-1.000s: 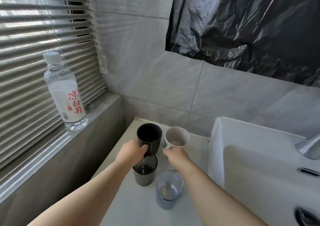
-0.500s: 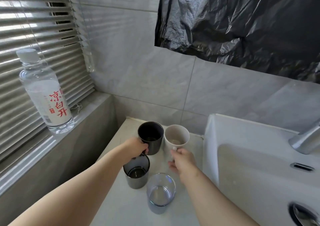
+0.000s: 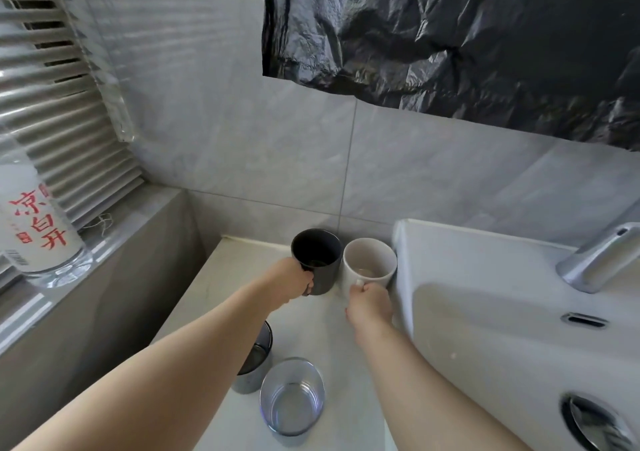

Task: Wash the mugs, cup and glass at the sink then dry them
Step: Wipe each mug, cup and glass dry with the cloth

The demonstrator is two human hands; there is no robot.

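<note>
At the pale counter's (image 3: 322,333) back edge, left hand (image 3: 294,279) grips the matte black cylindrical mug's (image 3: 317,260) handle, right hand (image 3: 369,300) the white ceramic mug's (image 3: 370,263). Seemingly the pick-up step; next, lift both across into the white basin (image 3: 450,260).

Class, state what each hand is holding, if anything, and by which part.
The left hand grips the black mug by its handle; the right hand grips the white mug by its handle.
</note>
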